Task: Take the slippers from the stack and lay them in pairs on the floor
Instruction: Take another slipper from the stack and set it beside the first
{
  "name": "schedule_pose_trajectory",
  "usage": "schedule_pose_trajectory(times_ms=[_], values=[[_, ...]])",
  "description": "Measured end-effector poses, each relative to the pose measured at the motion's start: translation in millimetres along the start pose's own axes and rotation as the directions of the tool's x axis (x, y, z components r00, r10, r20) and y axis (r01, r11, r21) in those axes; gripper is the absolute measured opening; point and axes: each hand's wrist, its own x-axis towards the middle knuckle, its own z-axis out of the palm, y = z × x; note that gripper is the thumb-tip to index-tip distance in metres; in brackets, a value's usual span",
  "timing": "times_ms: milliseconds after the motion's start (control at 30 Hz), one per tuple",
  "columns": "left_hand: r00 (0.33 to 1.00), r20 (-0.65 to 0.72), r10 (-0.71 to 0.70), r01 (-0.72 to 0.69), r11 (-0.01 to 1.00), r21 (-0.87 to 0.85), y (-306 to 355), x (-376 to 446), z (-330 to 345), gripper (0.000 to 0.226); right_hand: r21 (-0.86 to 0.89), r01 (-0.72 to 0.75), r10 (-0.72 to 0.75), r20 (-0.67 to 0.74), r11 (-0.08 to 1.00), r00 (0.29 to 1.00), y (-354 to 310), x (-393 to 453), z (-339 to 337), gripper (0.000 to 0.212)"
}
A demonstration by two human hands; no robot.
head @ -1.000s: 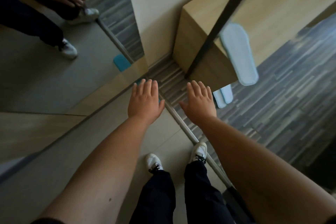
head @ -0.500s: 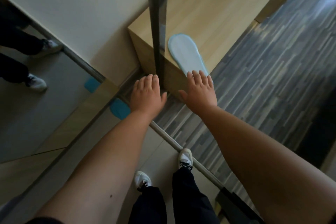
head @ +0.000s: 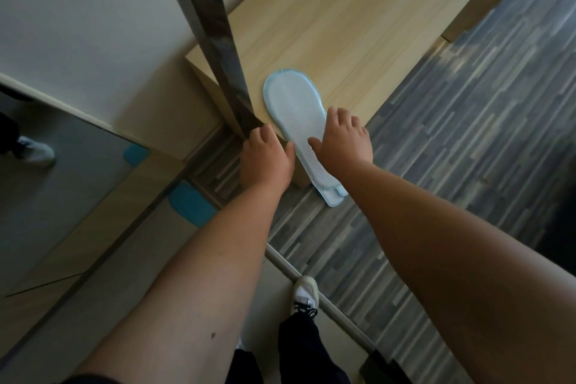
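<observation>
A stack of flat pale-blue slippers (head: pixel 293 103) lies sole-up on the corner of a light wooden bench (head: pixel 343 25), its near end hanging over the bench edge. At that overhanging end I see at least two layers. My right hand (head: pixel 343 137) rests on the stack's right side, fingers spread over the top sole, thumb on its middle. My left hand (head: pixel 268 159) hovers at the stack's left edge by the bench corner, fingers apart, holding nothing.
A dark metal post (head: pixel 215 40) rises at the bench corner, just left of the slippers. Grey striped floor (head: pixel 452 140) stretches to the right. A mirror (head: pixel 62 181) stands on the left. My white shoe (head: pixel 305 293) stands by a floor threshold strip.
Both hands have moved forward to the slipper stack. My right hand has come down onto the top slipper, and my left hand has reached its left edge.
</observation>
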Motion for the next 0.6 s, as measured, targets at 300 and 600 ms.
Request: schedule_pose_trajectory(times_ms=[300, 600], values=[[0.943, 0.160, -0.292, 0.333, 0.857, -0.394, 16, 35, 42, 0.025, 0.344, -0.312, 0.257, 0.196, 0.886, 0.946, -2, 34, 15, 0.030], [0.843, 0.397, -0.363, 0.535, 0.635, -0.557, -28, -5, 52, 0.023, 0.586, -0.436, 0.305, 0.314, 0.683, 0.899, 11, -16, 34, 0.022]])
